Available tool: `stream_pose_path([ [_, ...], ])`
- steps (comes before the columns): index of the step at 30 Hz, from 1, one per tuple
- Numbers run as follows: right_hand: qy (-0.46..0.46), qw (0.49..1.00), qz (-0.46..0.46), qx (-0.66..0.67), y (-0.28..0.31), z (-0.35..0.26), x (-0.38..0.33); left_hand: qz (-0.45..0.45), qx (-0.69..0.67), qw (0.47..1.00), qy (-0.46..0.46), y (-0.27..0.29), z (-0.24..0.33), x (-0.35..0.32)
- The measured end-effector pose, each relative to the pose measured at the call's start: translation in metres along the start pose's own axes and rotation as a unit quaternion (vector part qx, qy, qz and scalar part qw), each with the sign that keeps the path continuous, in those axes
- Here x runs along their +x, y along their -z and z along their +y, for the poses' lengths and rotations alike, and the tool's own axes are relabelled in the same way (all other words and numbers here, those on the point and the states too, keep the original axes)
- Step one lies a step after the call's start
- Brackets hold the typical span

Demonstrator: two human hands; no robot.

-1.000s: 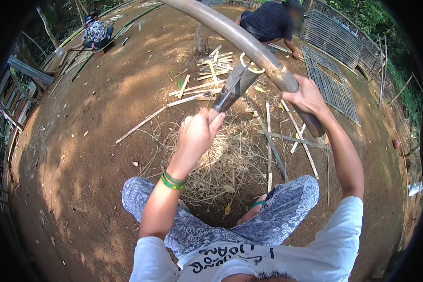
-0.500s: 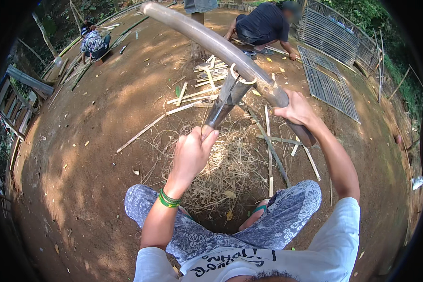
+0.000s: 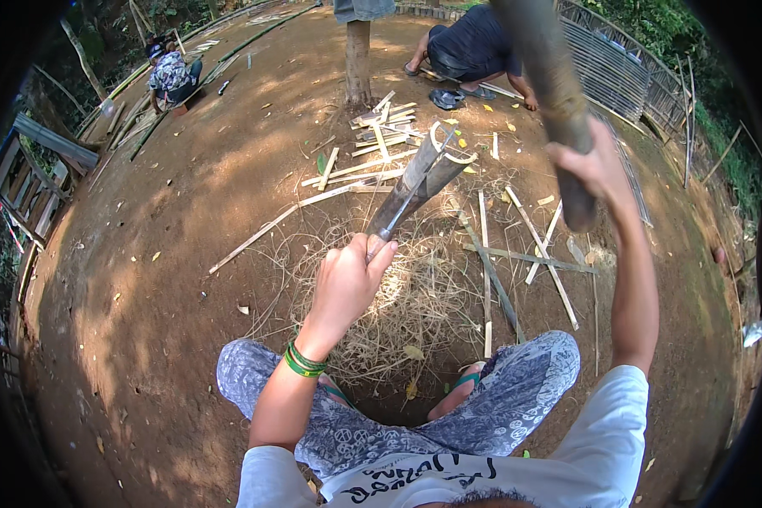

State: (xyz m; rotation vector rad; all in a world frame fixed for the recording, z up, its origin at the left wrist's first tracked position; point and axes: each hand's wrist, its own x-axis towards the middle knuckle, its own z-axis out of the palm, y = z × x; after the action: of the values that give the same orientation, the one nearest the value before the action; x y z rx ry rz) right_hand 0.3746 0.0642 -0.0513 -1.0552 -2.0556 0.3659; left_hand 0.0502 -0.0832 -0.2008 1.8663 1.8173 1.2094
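My left hand [image 3: 347, 275] is closed around the handle of a knife, whose narrow shiny blade [image 3: 408, 201] runs lengthwise into a short piece of bamboo [image 3: 438, 176]. That piece is split and gapes at its far end, held tilted above a heap of shavings. My right hand [image 3: 597, 169] grips a thick bamboo pole [image 3: 554, 85] near its lower end. The pole is raised to the right, apart from the split piece, and its upper end runs out of view.
Thin bamboo shavings [image 3: 398, 305] lie between my feet. Beyond them are a pile of split strips [image 3: 385, 140], crossed strips [image 3: 542, 254] and a wooden post [image 3: 358, 63]. One person [image 3: 474, 46] crouches far right near slatted panels [image 3: 605, 63]; another [image 3: 171, 74] sits far left.
My right hand has lifted the pole up and to the right, off the split bamboo. The bamboo piece has turned slightly, showing the blade inside its split. My left hand stays nearly in place.
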Motion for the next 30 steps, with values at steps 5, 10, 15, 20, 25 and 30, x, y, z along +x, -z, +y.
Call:
stream_pose_path([
  [5, -0.166, 0.960, -0.120, -0.191, -0.047, 0.058, -0.022, -0.007, 0.027, 1.000, -0.014, -0.028, 0.003, 0.017],
  [10, -0.088, 0.987, 0.025, -0.134, 0.034, 0.012, -0.006, -0.020, 0.002, 1.000, -0.007, -0.033, 0.001, 0.002],
  [15, -0.022, 0.997, 0.070, -0.039, 0.060, -0.015, 0.009, -0.008, 0.016, 1.000, -0.017, -0.022, -0.004, -0.007],
  [20, -0.097, 0.989, -0.084, -0.073, -0.069, 0.073, -0.047, -0.010, -0.003, 0.999, -0.038, -0.019, 0.008, -0.007],
  [25, -0.095, 0.974, -0.051, -0.201, -0.002, 0.044, -0.015, -0.005, 0.038, 0.999, -0.029, -0.033, -0.017, 0.011],
  [30, -0.026, 0.997, 0.041, -0.052, 0.043, 0.007, 0.007, -0.034, -0.008, 0.999, -0.010, -0.039, -0.017, 0.008],
])
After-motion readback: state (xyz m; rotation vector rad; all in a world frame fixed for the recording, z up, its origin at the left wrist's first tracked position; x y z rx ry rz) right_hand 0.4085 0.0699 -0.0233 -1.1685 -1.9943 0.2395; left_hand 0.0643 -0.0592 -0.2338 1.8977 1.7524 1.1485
